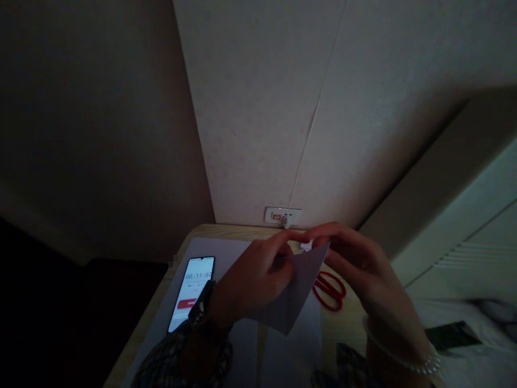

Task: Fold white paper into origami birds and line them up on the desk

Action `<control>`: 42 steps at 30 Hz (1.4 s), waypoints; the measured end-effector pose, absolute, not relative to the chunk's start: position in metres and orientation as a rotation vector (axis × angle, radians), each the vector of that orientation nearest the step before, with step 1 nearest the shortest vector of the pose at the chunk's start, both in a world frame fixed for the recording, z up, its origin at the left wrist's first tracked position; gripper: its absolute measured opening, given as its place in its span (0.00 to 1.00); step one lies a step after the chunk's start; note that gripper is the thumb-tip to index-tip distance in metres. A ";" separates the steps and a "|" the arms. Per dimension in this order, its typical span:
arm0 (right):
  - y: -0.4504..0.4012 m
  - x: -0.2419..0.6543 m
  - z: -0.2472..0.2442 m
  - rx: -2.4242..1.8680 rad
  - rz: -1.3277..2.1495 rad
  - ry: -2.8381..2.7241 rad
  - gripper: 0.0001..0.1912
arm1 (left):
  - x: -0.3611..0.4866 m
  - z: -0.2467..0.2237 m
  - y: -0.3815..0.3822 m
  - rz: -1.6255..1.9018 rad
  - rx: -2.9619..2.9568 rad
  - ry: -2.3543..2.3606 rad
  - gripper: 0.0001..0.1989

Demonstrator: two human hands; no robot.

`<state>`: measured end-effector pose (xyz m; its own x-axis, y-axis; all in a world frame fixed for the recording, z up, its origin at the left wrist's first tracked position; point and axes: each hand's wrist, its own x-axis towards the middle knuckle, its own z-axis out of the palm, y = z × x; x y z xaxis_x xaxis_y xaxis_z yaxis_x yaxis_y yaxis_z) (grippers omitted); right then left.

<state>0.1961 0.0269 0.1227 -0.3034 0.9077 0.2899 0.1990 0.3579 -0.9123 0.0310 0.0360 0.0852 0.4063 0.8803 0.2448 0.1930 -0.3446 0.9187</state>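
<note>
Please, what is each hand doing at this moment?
Left hand: fingers closed on the folded paper.
Right hand: fingers at the paper's upper corner; firm grip cannot be told.

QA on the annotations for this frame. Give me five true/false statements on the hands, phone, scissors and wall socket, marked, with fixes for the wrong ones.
1. The phone has its screen lit. True.
2. The left hand holds the scissors. False: it holds a piece of paper; the red scissor handles are beyond it, to the right.
3. A plug sits in the wall socket. True.
4. The beaded bracelet is on the left wrist. False: the bracelet is on the right wrist.
5. The phone is left of the scissors. True.
</note>
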 end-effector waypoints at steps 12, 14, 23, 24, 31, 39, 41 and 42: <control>0.027 0.197 0.124 -1.020 0.979 -1.712 0.05 | 0.032 0.084 0.037 1.019 1.768 0.952 0.20; 0.028 0.197 0.123 -1.027 0.910 -1.729 0.05 | 0.031 0.083 0.038 1.057 1.769 0.974 0.19; 0.023 0.196 0.116 -1.162 0.664 -1.612 0.20 | 0.029 0.081 0.042 1.214 1.636 0.923 0.15; 0.024 0.196 0.117 -1.159 0.646 -1.621 0.21 | 0.029 0.080 0.043 1.232 1.607 0.930 0.15; 0.035 0.204 0.122 -1.145 0.655 -1.742 0.13 | 0.027 0.081 0.044 1.294 1.462 0.968 0.12; 0.041 0.205 0.119 -1.191 0.766 -1.781 0.06 | 0.025 0.088 0.042 1.353 1.374 0.988 0.12; 0.043 0.205 0.119 -1.194 0.771 -1.805 0.07 | 0.025 0.088 0.042 1.366 1.350 0.989 0.12; 0.043 0.205 0.118 -1.196 0.768 -1.814 0.07 | 0.025 0.088 0.043 1.373 1.345 0.985 0.12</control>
<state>0.2047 0.0432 0.1183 -0.2195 0.9296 0.2961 0.4345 0.3649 -0.8234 0.0254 0.0426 0.0880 0.0480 0.9705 0.2365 -0.0865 -0.2318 0.9689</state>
